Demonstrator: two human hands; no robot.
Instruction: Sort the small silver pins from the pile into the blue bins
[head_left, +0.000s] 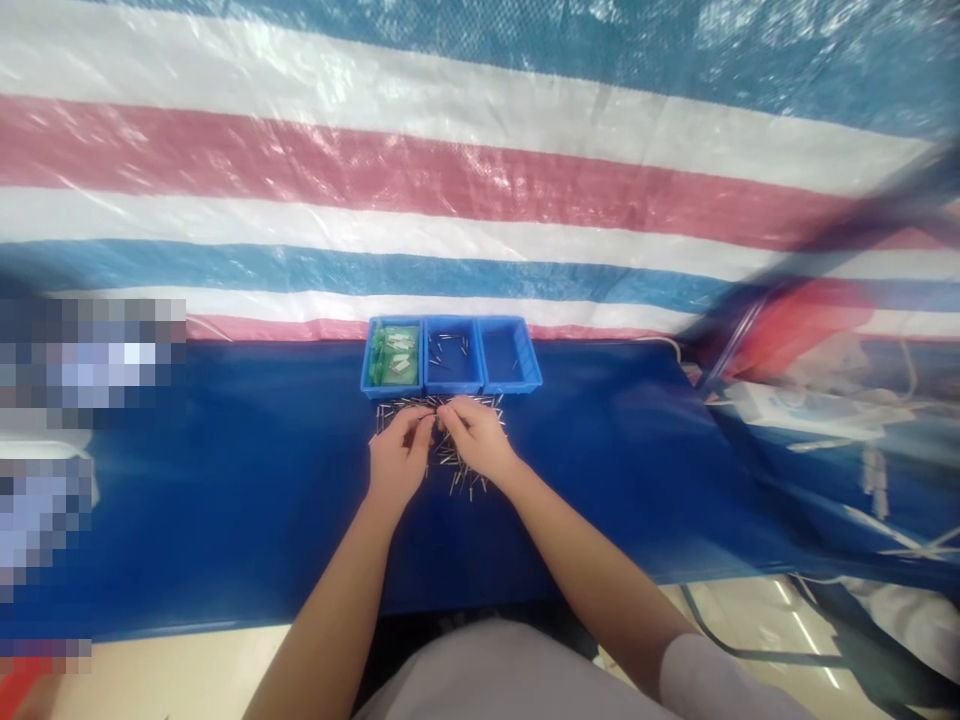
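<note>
Head view: before the middle bin [456, 372], left hand [399, 442] and right hand [477, 437] partly hide metal pins [448, 453] strewn on the desk [600, 470]; whether either grip clasps one cannot be told. Left of that bin lies green packaging [385, 368].

No legible text anywhere; no labels, brands, numbers or signs readable.

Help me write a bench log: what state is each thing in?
Left hand: fingers pinched, contents unclear
Right hand: fingers pinched, contents unclear
Pins: strewn loosely around hands
Left bin: open, holding green plastic, pale pieces
Middle bin: open, several pins inside
Right bin: open, thin piece inside
Striped sheet: hung upright, wrinkled
</note>
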